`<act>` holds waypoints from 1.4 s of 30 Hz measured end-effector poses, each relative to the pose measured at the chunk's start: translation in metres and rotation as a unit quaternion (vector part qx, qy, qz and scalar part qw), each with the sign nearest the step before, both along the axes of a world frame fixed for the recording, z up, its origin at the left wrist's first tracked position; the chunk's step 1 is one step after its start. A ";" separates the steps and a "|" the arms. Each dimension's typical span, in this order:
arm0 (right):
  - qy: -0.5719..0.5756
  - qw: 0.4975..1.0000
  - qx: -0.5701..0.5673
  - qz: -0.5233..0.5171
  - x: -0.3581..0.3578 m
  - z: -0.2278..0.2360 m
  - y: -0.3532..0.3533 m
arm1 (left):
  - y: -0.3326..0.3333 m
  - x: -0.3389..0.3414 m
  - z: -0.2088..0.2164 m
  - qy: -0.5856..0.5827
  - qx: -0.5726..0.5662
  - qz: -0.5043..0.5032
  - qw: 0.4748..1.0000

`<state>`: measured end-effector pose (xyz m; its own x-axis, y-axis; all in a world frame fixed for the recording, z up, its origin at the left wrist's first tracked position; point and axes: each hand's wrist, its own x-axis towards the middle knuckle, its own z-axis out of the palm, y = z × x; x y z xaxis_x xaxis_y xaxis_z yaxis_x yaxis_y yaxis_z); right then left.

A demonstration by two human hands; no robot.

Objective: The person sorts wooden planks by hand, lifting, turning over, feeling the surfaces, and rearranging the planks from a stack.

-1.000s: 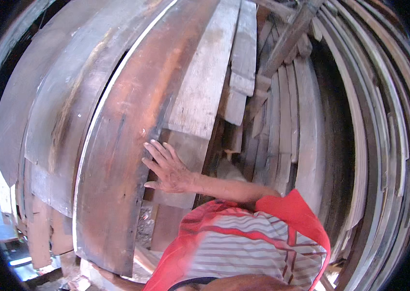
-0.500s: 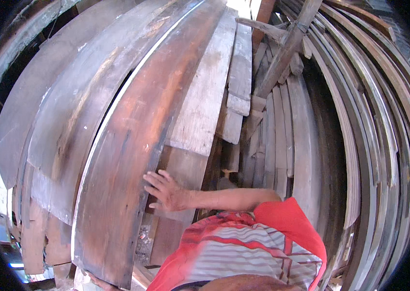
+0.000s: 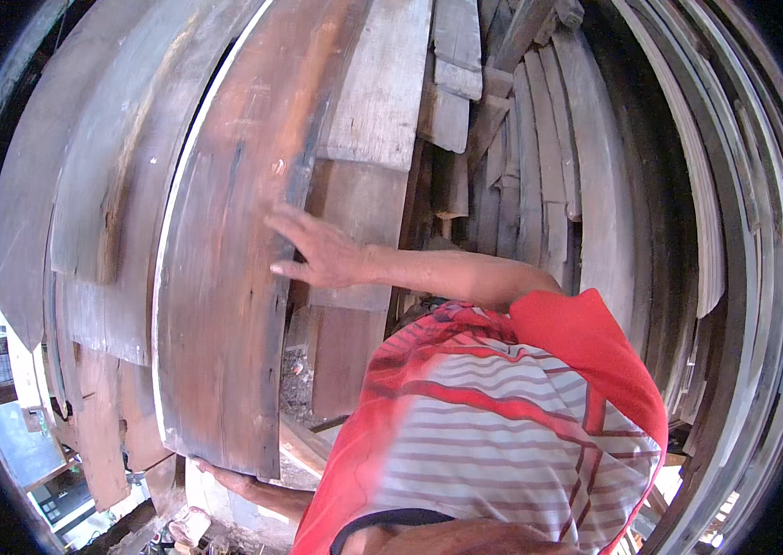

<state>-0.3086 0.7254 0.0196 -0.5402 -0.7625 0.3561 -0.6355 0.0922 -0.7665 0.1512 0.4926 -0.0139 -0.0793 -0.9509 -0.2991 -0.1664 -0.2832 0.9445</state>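
Observation:
A long, wide brown wooden plank (image 3: 216, 305) with a pale left edge runs from the top of the view down to the lower left. Against its right edge lies my right hand (image 3: 322, 250), palm toward the wood, fingers and thumb spread and slightly blurred. My left hand (image 3: 209, 474) is at the plank's lower end, partly behind it. Its fingers are hidden, so I cannot see whether they grip the wood. The left forearm passes under my red and striped shirt (image 3: 493, 407).
Grey weathered boards (image 3: 105, 185) stand to the left of the brown plank. A whitish board (image 3: 378, 92) and a shorter brown board (image 3: 354, 217) are on its right. More timber (image 3: 595, 185) is stacked to the right, with long curved-looking strips (image 3: 771, 231) beyond. Rubble (image 3: 192, 527) lies at lower left.
The view has tilted downward, so the boards and my right hand appear higher. More of my left forearm shows below the plank. My right hand stays at the plank's right edge.

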 end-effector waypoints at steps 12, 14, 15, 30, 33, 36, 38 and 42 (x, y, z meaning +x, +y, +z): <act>0.155 0.969 0.192 -0.001 -0.017 0.014 -0.013 | 0.003 0.017 0.003 0.005 0.010 -0.012 1.000; 0.191 0.940 0.282 0.025 -0.010 0.020 -0.016 | 0.002 0.015 0.000 0.009 0.011 -0.014 1.000; 0.224 0.948 0.227 -0.014 -0.005 0.015 -0.018 | 0.004 0.018 0.000 0.010 0.009 -0.014 1.000; 0.134 0.981 0.132 -0.042 -0.029 -0.005 -0.010 | 0.005 0.006 0.010 0.009 0.012 -0.004 1.000; 0.155 0.985 0.019 -0.066 -0.029 -0.046 -0.013 | 0.005 0.010 0.004 0.014 0.010 0.006 1.000; 0.117 0.992 -0.033 -0.046 -0.034 -0.042 -0.009 | 0.005 0.006 0.002 0.008 0.006 0.019 1.000; 0.098 0.995 0.000 -0.032 -0.039 -0.029 -0.006 | 0.003 0.003 0.001 0.003 0.003 0.023 1.000; 0.200 0.967 0.156 0.000 -0.046 -0.013 -0.008 | 0.003 0.005 -0.003 -0.006 -0.006 0.041 0.999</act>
<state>-0.3548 0.7175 0.0062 -0.4059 -0.8672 0.2885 -0.8759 0.2790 -0.3936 0.1557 0.4958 -0.0172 0.0031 -0.9575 -0.2883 -0.1539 -0.2853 0.9460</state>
